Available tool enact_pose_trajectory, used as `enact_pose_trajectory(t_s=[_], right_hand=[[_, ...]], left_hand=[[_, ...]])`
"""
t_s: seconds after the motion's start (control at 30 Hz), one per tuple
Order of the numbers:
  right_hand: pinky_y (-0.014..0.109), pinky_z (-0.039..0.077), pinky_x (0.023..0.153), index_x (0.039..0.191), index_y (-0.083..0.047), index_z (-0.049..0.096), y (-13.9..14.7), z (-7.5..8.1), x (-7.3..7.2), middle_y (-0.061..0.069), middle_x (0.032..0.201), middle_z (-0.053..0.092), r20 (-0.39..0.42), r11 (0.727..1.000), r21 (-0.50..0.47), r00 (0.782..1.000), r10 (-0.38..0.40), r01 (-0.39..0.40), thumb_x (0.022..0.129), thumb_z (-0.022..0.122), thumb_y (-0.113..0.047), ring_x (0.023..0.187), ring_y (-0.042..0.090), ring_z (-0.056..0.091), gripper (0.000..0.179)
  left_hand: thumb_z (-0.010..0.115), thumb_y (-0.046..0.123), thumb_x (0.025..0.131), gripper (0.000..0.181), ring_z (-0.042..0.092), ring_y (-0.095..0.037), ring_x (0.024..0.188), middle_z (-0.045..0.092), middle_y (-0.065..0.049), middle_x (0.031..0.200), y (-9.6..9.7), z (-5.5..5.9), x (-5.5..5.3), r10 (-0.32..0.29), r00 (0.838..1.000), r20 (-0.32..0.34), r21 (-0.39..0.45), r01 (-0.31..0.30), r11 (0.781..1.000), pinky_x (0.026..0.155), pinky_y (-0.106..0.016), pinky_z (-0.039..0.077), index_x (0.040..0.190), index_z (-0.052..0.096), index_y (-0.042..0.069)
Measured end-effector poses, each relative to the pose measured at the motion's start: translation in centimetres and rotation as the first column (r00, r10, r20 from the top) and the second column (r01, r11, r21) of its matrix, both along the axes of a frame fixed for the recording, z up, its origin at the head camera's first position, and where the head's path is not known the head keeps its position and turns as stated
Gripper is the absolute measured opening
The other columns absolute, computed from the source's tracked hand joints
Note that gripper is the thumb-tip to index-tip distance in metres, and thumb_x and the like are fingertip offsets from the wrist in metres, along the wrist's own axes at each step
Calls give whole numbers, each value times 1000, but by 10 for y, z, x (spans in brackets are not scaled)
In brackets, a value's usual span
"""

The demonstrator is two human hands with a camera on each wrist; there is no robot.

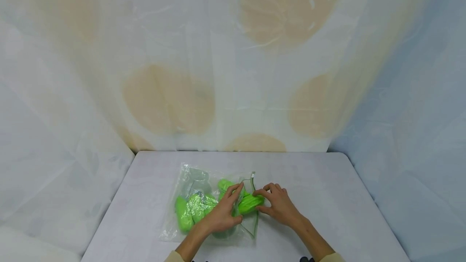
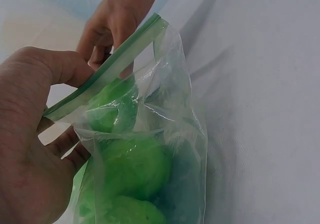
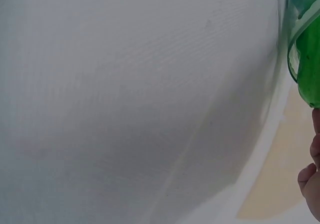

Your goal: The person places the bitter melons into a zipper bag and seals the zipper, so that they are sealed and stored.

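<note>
A clear zip bag [image 1: 174, 235] with a green zip edge [image 2: 117, 59] lies on its side, its mouth parted toward the right. Several bright green, rounded oblong pieces [image 1: 197, 207] fill it. My left hand [image 1: 218, 216] holds the bag at its mouth, thumb on the zip edge and fingers on the other side of the plastic. At the opening, a ridged green vegetable-shaped piece [image 1: 251, 204] sits partly within the mouth. My right hand [image 1: 279, 206] pinches its outer end between thumb and fingers. Only the fingertips of that hand show at the right wrist view's edge.
The bag rests on a table [image 1: 309, 169] with a pale cover. Pale sheeting [image 1: 225, 60] with large tan spots hangs behind the table, and more sheeting hangs along both sides. A small dark object [image 1: 305, 259] shows at the bottom edge beside the right forearm.
</note>
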State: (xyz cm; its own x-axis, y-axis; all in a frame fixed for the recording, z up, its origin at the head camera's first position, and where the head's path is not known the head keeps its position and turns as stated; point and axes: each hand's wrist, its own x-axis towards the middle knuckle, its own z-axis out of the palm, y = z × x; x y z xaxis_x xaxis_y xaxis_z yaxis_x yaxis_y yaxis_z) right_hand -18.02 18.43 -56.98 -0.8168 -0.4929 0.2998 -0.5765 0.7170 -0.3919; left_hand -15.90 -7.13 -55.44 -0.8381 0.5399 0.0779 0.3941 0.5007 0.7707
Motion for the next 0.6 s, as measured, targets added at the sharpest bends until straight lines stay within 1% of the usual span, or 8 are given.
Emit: enact_pose_trajectory(t_s=[0.2,0.43,0.6], right_hand=[[36,35,76,120,-30,69,-3,1,0,-3,107,56,0,1000,0,1000,2,-2,77,88,-35,95,15,49,48],[34,37,79,126,-23,62,-8,-1,0,-4,111,60,9,999,3,999,-50,50,75,90,-35,98,12,51,60],[36,39,82,124,-20,60,-13,1,0,-6,114,60,15,998,-22,998,-60,61,74,91,-34,101,12,52,61]], left_hand=[[74,11,80,107,38,-30,142,22,-2,162,1,0,-2,-6,1000,-20,-7,6,1000,108,-47,42,164,8,22],[75,14,80,106,39,-28,141,22,-1,162,2,1,-3,-1,1000,-29,-11,1,1000,107,-45,44,164,9,22],[74,14,79,106,39,-27,141,22,-1,161,3,2,-3,3,999,-42,-10,-3,1000,107,-45,44,164,10,21]])
